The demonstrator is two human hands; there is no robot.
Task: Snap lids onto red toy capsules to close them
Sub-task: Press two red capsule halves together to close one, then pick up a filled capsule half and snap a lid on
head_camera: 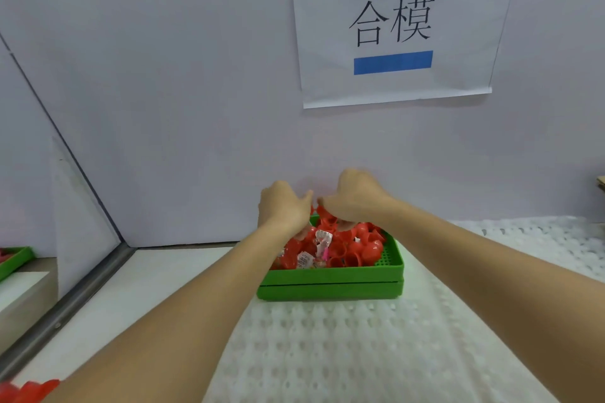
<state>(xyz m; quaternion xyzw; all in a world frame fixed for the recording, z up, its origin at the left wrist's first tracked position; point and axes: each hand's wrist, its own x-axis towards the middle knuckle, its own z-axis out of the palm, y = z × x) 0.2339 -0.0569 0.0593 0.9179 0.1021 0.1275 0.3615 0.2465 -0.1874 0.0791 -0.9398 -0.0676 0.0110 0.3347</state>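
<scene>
A green tray (330, 285) stands on the white mat against the back wall, heaped with red capsule halves (352, 250) and small paper-wrapped toys (322, 239). Both my hands reach over the far end of the heap. My left hand (283, 208) is turned back-up with its thumb stretched to the right; its fingers dip behind the hand into the pile and are hidden. My right hand (355, 198) is curled, and its thumb and fingers pinch a red capsule piece (327, 217) just above the pile. The two hands nearly touch.
A white dimpled foam mat (360, 353) covers the table. A metal rail (65, 307) runs along the left partition, with a second green tray (13, 260) beyond it. Red pieces (29, 391) lie at the bottom left corner. A paper sign (393, 26) hangs on the wall.
</scene>
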